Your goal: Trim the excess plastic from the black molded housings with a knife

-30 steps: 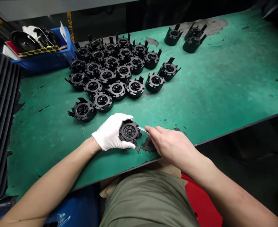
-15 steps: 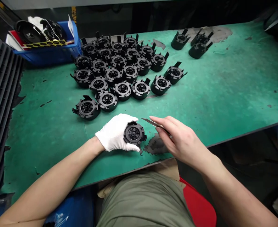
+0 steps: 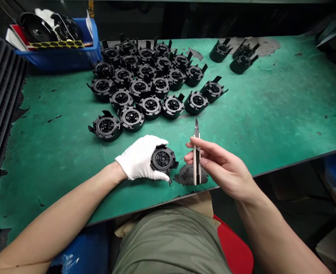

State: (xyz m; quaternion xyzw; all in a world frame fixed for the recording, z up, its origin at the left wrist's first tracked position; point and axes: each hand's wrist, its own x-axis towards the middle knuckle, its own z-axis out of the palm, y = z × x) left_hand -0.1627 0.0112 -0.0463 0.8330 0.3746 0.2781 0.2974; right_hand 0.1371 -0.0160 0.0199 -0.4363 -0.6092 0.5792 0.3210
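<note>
Many black parts (image 3: pixel 150 107) stand on the green table (image 3: pixel 270 110), just above my hands. My gloved left hand (image 3: pixel 136 158) grips one part (image 3: pixel 162 160) in curled fingers, near the table edge (image 3: pixel 236 180). My bare right hand (image 3: pixel 220 169) pinches the knife (image 3: pixel 195 161), blade (image 3: pixel 196 127) upward. If the knife slips, it can cut the glove.

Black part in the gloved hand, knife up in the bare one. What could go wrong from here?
1. The utility knife has its blade exposed, and the bare right hand holding it has no glove, so a slip could cut it.
2. The white-gloved left hand holds the black plastic part close to that blade; the thin-looking glove may offer little protection.
3. The part is near the front edge of the green mat, so a fumble could send it over.
</note>
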